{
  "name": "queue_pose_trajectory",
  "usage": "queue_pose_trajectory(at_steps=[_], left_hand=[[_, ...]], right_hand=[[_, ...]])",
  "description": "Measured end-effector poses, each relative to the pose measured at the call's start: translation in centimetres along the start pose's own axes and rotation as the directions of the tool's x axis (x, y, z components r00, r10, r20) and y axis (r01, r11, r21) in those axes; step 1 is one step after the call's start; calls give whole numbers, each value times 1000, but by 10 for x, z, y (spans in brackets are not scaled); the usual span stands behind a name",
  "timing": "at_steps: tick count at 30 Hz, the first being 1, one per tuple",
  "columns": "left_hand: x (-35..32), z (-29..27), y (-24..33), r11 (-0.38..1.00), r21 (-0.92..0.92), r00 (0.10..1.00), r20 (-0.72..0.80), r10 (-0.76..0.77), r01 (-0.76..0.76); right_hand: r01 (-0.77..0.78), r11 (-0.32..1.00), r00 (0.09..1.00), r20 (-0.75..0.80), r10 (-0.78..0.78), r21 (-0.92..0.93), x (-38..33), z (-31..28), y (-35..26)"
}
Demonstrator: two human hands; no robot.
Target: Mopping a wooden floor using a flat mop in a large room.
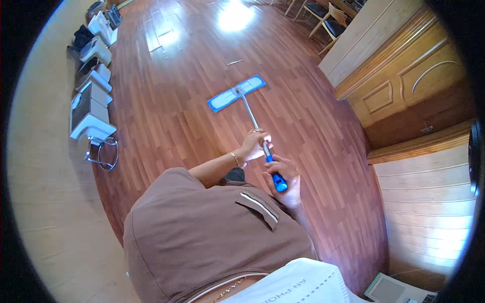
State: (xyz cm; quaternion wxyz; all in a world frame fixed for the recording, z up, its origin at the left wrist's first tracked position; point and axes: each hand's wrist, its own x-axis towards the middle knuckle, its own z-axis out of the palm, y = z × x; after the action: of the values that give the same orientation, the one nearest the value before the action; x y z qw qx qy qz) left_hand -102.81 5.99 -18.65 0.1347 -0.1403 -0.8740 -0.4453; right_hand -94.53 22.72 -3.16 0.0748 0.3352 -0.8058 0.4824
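A flat mop (249,105) with a blue-edged, pale rectangular head lies out in front of me, its head flat on the wooden floor. Its metal pole slants back toward my body and ends in a blue grip. My left hand (254,144) is wrapped round the metal part of the pole, just above the blue grip. Lower down, my right hand (286,178) holds the blue grip near its rounded end. A bracelet circles my left wrist.
Reddish wood-plank floor (177,101) stretches ahead. Along the left wall stand several white appliances (95,108) and a chrome-legged stool (103,151). To the right are a carved wooden door (404,83) and pale panels; chairs (331,26) stand far right. A light-coloured device (391,289) sits at lower right.
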Motion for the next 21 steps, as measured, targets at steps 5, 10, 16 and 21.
queue_pose_trajectory(at_steps=[5,10,16,21], left_hand=[[61,-6,-90,951,287,983,106,-149,114],[125,-13,-164,863,444,886,262,-382,241],[165,3,-190,951,308,935,324,-145,41],[170,14,-149,935,315,879,477,-8,-163]], right_hand=[[-56,985,996,54,65,-161,56,25,66],[-193,946,973,72,218,-261,95,43,98],[-460,888,888,-19,460,28,101,23,95],[-474,876,856,-187,482,91,69,3,75]])
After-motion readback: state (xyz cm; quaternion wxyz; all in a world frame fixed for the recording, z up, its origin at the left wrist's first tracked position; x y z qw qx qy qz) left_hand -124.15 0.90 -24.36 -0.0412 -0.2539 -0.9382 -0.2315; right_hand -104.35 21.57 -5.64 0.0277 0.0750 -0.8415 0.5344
